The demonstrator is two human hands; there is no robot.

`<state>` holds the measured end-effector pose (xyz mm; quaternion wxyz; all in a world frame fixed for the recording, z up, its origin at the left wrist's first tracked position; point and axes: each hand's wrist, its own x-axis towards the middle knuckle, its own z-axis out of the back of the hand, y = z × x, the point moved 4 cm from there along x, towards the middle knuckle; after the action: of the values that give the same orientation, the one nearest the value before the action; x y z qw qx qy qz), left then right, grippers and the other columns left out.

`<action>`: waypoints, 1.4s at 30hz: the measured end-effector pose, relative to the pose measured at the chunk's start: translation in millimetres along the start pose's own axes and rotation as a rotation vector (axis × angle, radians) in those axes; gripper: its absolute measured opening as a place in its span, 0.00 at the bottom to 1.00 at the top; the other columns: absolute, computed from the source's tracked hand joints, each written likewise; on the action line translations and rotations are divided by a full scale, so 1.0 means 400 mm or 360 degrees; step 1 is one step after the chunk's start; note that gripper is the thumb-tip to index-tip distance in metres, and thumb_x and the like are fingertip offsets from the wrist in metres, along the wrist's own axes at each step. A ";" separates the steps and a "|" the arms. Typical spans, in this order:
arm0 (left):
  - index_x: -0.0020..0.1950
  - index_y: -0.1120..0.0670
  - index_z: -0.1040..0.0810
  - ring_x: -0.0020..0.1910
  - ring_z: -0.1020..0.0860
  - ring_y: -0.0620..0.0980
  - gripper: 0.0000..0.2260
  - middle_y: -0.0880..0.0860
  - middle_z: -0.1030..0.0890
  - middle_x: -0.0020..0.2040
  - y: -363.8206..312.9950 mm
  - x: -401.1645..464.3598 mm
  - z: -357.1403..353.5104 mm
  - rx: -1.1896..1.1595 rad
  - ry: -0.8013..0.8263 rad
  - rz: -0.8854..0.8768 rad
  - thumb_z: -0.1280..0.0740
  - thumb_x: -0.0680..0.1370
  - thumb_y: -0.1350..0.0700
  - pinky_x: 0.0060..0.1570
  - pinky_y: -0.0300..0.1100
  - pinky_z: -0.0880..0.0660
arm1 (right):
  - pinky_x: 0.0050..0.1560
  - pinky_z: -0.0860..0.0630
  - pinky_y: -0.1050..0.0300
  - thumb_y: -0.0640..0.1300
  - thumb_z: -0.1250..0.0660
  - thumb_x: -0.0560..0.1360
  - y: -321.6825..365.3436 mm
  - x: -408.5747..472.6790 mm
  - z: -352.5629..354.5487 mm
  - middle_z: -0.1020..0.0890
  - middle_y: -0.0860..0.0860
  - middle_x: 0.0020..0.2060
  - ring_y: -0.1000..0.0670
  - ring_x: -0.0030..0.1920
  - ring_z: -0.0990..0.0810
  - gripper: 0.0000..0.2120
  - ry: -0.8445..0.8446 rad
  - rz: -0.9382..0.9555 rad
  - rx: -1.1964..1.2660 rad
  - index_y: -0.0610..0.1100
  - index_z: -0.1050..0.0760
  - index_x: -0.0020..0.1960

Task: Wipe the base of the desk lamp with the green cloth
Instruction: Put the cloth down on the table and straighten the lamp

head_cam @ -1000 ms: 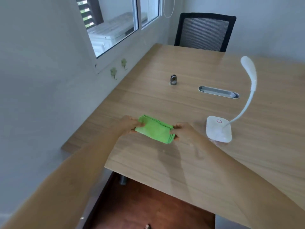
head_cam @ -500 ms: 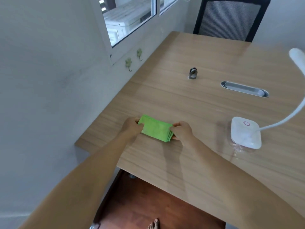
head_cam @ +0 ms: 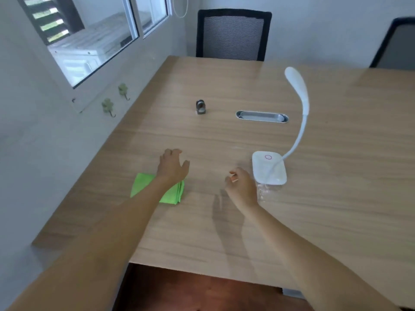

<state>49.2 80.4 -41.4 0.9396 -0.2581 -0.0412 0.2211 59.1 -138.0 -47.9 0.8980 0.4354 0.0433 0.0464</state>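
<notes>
1. My left hand point(head_cam: 172, 165) is held out over the bench point(head_cam: 336, 198). Its fingers are spread apart and it holds nothing.
2. The green cloth point(head_cam: 170, 194) lies folded flat on the bench. My left wrist and arm pass over it and hide its middle. My left fingers are past the cloth and do not touch it.
3. My right hand point(head_cam: 241, 184) is just beside the desk lamp base point(head_cam: 269, 168), on the lamp's left side. The fingers are curled in loosely, with nothing in them. I cannot tell if this hand touches the base.
4. The base is white and flat with round corners. It has a small red ring point(head_cam: 268, 157) on top. It sits on the bench, well apart from the cloth.
5. A thin white neck point(head_cam: 301, 133) bends up from the base to the long white lamp head point(head_cam: 295, 83).
6. There is something clear and shiny on the bench at the near edge of the base. I cannot tell what it is.
7. Farther away on the bench are a small grey metal thing point(head_cam: 200, 107) and a long silver slot point(head_cam: 261, 116).
8. A black chair point(head_cam: 233, 34) stands at the far end of the bench.
9. A window point(head_cam: 89, 39) is in the wall on my left, and two little green hooks point(head_cam: 107, 106) are under it.
</notes>
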 end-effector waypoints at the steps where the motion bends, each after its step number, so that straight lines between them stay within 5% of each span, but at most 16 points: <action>1: 0.67 0.60 0.30 0.65 0.30 0.65 0.22 0.64 0.29 0.65 -0.044 0.005 -0.025 -0.0007 0.0050 -0.0080 0.35 0.75 0.54 0.67 0.51 0.33 | 0.48 0.25 0.51 0.39 0.36 0.71 -0.024 -0.006 0.032 0.20 0.41 0.46 0.42 0.48 0.21 0.09 -0.0065 0.0010 -0.0057 0.39 0.24 0.51; 7: 0.75 0.61 0.42 0.75 0.40 0.56 0.24 0.60 0.40 0.76 -0.309 0.021 -0.207 0.0148 0.0488 -0.0520 0.44 0.80 0.58 0.75 0.45 0.45 | 0.55 0.24 0.43 0.41 0.40 0.72 -0.178 -0.015 0.190 0.24 0.37 0.59 0.35 0.59 0.27 0.19 -0.0358 -0.0015 -0.0539 0.36 0.29 0.62; 11: 0.75 0.60 0.44 0.77 0.42 0.54 0.24 0.58 0.43 0.78 -0.414 0.053 -0.280 0.0251 0.0610 -0.0708 0.45 0.79 0.61 0.75 0.42 0.47 | 0.69 0.36 0.38 0.53 0.56 0.69 -0.224 -0.017 0.193 0.37 0.39 0.73 0.37 0.72 0.38 0.35 -0.0115 0.0062 -0.0777 0.37 0.43 0.72; 19: 0.76 0.46 0.44 0.76 0.42 0.49 0.34 0.42 0.43 0.77 -0.515 0.100 -0.343 0.0473 0.0840 -0.0800 0.44 0.73 0.69 0.73 0.46 0.37 | 0.75 0.58 0.43 0.61 0.69 0.68 -0.285 -0.023 0.143 0.55 0.45 0.77 0.47 0.77 0.54 0.40 0.0157 -0.0060 -0.0768 0.40 0.60 0.75; 26: 0.76 0.47 0.44 0.76 0.41 0.47 0.28 0.42 0.43 0.77 -0.488 0.104 -0.349 0.0522 0.0805 -0.0837 0.45 0.77 0.63 0.75 0.45 0.40 | 0.75 0.60 0.41 0.61 0.71 0.67 -0.299 0.004 0.170 0.56 0.48 0.77 0.48 0.77 0.56 0.41 0.0188 -0.0080 -0.0836 0.41 0.58 0.75; 32: 0.76 0.51 0.45 0.77 0.46 0.48 0.25 0.46 0.45 0.78 -0.420 0.077 -0.321 0.0653 0.0739 -0.0738 0.48 0.78 0.59 0.76 0.47 0.42 | 0.75 0.62 0.38 0.54 0.59 0.80 -0.302 0.078 0.206 0.53 0.51 0.77 0.48 0.77 0.59 0.27 0.0208 -0.0134 -0.0918 0.43 0.54 0.75; 42: 0.74 0.59 0.39 0.73 0.40 0.57 0.26 0.58 0.36 0.73 -0.318 -0.048 -0.280 0.0597 0.0526 -0.0805 0.48 0.76 0.54 0.70 0.49 0.34 | 0.73 0.60 0.32 0.51 0.59 0.80 -0.280 0.196 0.223 0.56 0.51 0.77 0.44 0.76 0.60 0.23 0.0290 -0.0255 -0.1078 0.53 0.55 0.75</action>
<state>103.5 -78.4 -73.4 0.9896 -0.0949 0.0901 -0.0595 152.6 -266.8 -83.9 0.9846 0.1025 0.1393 0.0262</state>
